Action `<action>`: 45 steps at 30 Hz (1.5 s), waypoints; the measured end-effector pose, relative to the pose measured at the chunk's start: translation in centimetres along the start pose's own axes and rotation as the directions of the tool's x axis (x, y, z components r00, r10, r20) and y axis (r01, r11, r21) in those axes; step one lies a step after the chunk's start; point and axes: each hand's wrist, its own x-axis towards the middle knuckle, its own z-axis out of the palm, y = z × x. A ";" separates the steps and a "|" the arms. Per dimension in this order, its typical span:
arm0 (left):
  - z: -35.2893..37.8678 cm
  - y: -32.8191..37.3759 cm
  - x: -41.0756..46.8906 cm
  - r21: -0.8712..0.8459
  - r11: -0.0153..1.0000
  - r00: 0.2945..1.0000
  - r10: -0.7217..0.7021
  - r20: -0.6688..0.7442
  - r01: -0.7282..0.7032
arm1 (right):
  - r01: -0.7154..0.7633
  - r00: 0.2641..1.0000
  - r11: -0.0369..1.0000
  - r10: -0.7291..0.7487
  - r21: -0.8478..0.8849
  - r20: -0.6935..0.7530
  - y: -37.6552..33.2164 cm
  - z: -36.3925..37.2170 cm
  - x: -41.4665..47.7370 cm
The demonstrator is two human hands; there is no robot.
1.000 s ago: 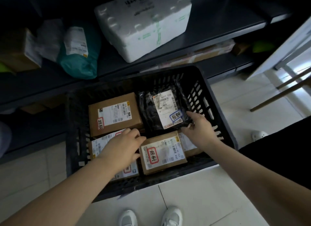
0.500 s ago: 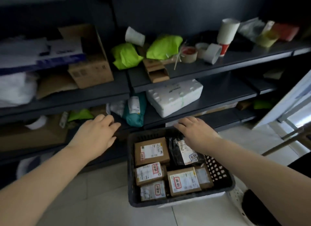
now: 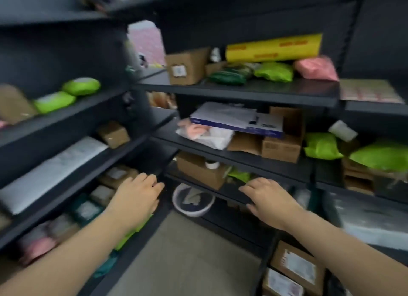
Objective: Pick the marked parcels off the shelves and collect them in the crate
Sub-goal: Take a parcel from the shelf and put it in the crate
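Hands empty, fingers loosely extended, well apart: left hand (image 3: 136, 196) at 8 o'clock, right hand (image 3: 267, 198) at 4 o'clock, before black metal shelves (image 3: 242, 90). Brown cardboard parcel (image 3: 186, 67) on upper shelf at 12 o'clock; lime-green plastic mailer (image 3: 273, 71) at 1 o'clock.

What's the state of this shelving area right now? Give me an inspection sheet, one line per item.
Surface: dark metal shelves, crowded on every level.
Job's things: labelled brown cardboard boxes lower right; marks unreadable in the blur; crate not in view.
Clutter: long yellow box, lime-green plastic mailers, pale round basin under a low shelf.
Grips: left hand and right hand hold nothing, fingers relaxed.
Cables: nothing seen.
Surroundings: grey floor between the shelf units.
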 end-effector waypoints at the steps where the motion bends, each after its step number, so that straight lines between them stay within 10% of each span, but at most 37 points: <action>1: -0.6 -1.4 -2.4 0.016 0.999 0.999 -0.044 0.022 0.043 | 0.050 0.999 0.999 -0.050 -0.003 -0.018 -1.7 -0.8 1.0; 19: -5.7 -18.3 -35.5 0.234 0.645 0.595 -0.763 0.252 0.728 | 0.544 0.829 0.838 -0.543 -0.029 -0.132 -36.5 -13.3 13.7; 45: 14.5 -38.8 -48.5 0.106 0.676 0.642 -0.730 0.235 0.729 | 0.542 0.838 0.838 -0.545 0.068 0.036 -64.2 -5.0 31.3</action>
